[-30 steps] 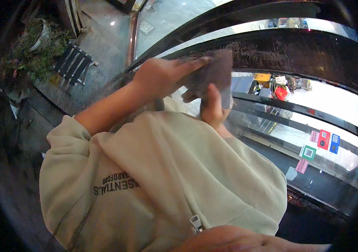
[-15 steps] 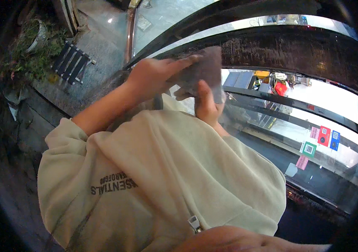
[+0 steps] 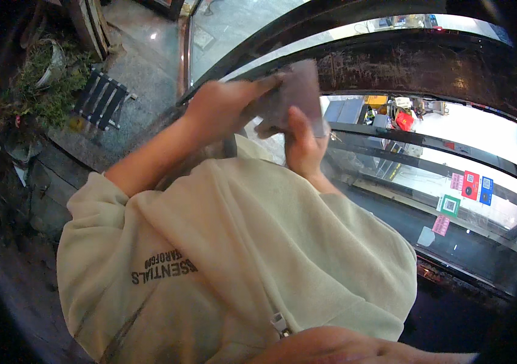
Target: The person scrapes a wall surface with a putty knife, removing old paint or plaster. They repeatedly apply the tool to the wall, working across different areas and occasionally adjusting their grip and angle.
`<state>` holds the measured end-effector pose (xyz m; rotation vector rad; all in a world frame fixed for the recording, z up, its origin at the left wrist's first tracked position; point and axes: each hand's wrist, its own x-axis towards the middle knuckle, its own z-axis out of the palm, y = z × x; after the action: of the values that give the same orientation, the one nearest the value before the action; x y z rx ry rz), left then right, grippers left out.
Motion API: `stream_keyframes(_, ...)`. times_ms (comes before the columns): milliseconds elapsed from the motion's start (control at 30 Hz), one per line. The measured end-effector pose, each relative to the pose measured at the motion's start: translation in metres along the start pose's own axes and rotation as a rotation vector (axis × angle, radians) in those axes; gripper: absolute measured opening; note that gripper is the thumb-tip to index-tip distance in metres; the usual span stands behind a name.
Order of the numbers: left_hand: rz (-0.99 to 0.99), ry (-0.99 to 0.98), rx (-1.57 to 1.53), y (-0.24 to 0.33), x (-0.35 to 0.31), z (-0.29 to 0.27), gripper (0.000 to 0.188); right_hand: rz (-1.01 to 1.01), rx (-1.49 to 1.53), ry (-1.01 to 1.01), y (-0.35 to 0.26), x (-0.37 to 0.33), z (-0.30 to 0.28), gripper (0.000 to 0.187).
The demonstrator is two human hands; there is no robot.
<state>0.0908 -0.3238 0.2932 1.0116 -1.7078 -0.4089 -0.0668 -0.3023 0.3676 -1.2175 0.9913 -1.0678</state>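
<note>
In front of my chest, at the upper middle, I hold up a flat grey-brown sheet (image 3: 302, 91); its exact kind does not show. My right hand (image 3: 305, 145) grips its lower part, with the thumb pressed flat on the face turned to me. From the left, my left hand (image 3: 219, 106) reaches to the sheet's left side, its fingers stretched toward that edge and blurred by motion. Whether those fingers pinch the sheet or only rub along it is unclear. Right behind the sheet runs a dark, worn beam (image 3: 404, 64).
Beyond the beam, glass panes show a white counter with a red bag (image 3: 404, 120) and other small items. Coloured code stickers (image 3: 469, 185) are on the glass at right. At left stand a black-strapped folding stool (image 3: 102, 98) and a green plant (image 3: 49, 97) on the grey floor.
The sheet has tilted a little and its face shows more plainly. My right hand has shifted slightly right and up. My left hand stays at the sheet's left side, more blurred.
</note>
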Motion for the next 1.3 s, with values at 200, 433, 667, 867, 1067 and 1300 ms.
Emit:
stream_keyframes(200, 0.018, -0.163, 0.095, 0.011, 0.028, -0.019, 0.07, -0.176, -0.013, -0.005, -0.011, 0.006, -0.004, 0.043)
stream_keyframes(433, -0.088, -0.155, 0.002, -0.006, -0.014, -0.009, 0.072, -0.004, -0.047, 0.068, 0.028, -0.003, -0.007, 0.046)
stream_keyframes(667, -0.04, -0.173, 0.107, 0.0, -0.005, -0.006, 0.068, -0.048, 0.038, 0.029, 0.009, -0.006, 0.001, 0.048)
stream_keyframes(867, 0.034, -0.108, 0.094, 0.01, 0.018, -0.012, 0.072, -0.151, -0.035, -0.017, -0.013, 0.002, -0.004, 0.045)
stream_keyframes(1067, 0.072, -0.1, 0.129, 0.012, 0.022, -0.015, 0.073, -0.181, -0.036, 0.035, -0.009, 0.002, -0.006, 0.054)
stream_keyframes(1300, -0.103, -0.149, 0.06, 0.005, -0.015, 0.001, 0.07, 0.054, 0.006, -0.068, 0.009, -0.004, -0.014, 0.052)
